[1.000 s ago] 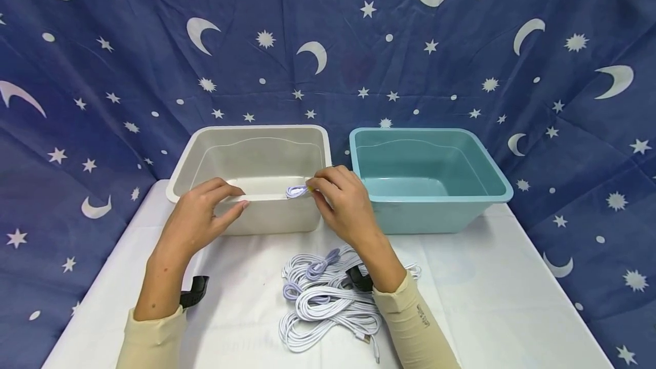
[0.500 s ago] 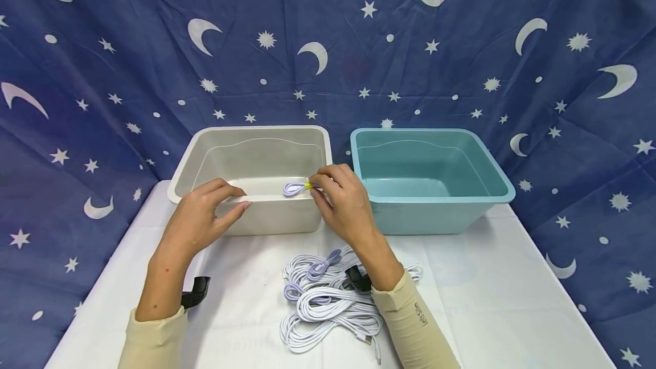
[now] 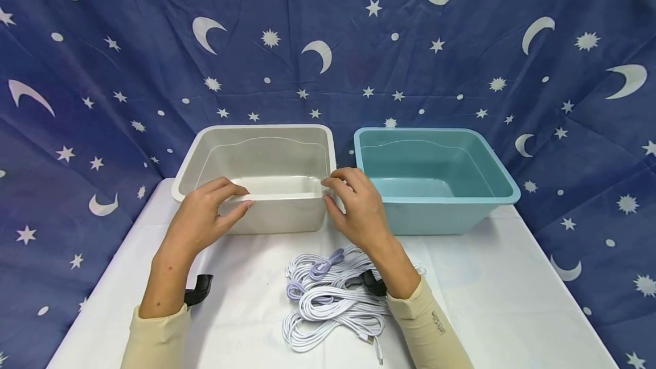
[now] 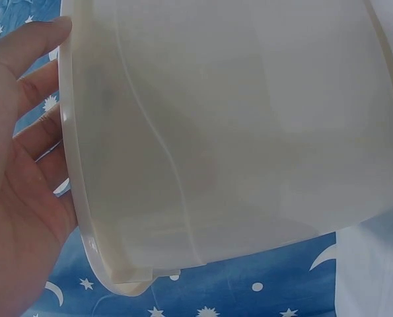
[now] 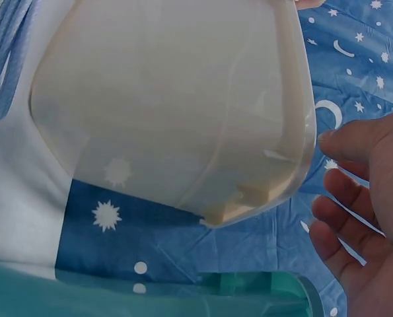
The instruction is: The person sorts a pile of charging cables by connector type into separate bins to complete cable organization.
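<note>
My left hand (image 3: 205, 212) holds the front rim of the light grey plastic bin (image 3: 279, 215), thumb in front and fingers over the edge. The left wrist view shows the thumb tip against the rim. Near that bin's front right corner is my right hand (image 3: 359, 209), its fingers loosely bent with nothing between them. In the right wrist view, the right thumb tip (image 5: 325, 137) is beside the bin's rim. No cable shows on the visible part of the grey bin's floor; the area behind its front wall is hidden.
A teal bin (image 3: 446, 218) stands to the right of the grey one. Several coiled white cables (image 3: 328, 306) lie in a pile on the white-covered table (image 3: 241, 312), with lavender coils (image 3: 322, 269) among them. A blue curtain (image 3: 348, 61) hangs behind.
The lavender cable bundle with a yellow tie, held over the grey bin's front rim, has left my right hand and gone from view. That hand shifted slightly right; my left stayed put.
</note>
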The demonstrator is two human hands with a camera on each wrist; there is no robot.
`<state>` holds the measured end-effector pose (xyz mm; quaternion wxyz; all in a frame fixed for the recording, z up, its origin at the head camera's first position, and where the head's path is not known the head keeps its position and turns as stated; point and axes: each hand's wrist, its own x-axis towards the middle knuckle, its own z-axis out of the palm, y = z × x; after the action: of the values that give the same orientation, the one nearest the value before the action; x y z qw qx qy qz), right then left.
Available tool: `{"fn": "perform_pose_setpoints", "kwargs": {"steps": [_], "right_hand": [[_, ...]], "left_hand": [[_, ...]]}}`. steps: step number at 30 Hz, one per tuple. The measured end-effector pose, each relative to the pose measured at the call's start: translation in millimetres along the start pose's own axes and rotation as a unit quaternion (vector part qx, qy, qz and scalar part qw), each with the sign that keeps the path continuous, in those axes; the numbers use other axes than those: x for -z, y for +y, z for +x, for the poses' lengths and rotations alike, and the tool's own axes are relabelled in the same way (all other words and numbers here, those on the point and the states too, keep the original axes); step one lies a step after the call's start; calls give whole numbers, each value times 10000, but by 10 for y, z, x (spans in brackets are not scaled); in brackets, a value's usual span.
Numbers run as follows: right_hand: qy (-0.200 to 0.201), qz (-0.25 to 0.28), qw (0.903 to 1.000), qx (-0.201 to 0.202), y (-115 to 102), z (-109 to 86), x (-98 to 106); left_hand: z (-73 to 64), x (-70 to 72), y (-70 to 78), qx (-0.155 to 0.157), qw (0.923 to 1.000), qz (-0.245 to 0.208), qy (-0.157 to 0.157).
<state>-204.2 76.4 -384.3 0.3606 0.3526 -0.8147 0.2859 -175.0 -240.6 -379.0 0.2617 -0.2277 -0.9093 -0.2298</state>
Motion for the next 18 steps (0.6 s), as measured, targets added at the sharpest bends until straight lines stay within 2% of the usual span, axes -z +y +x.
{"fn": "perform_pose_setpoints", "kwargs": {"steps": [5,12,15,18], "right_hand": [[-286,-53,9995,-79,-19,-74,50],[-692,211,9972,-206,-53,-173,122],[-1037,188,9943,-160,-59,-193,149],[-1623,181,9865,-121,-60,-217,151]], "left_hand": [[-3,0,2,-15,10000,-21,-24],[15,-4,-6,-51,10000,11,19],[15,-10,-11,-63,10000,14,31],[10,-6,-11,-58,10000,27,12]]}}
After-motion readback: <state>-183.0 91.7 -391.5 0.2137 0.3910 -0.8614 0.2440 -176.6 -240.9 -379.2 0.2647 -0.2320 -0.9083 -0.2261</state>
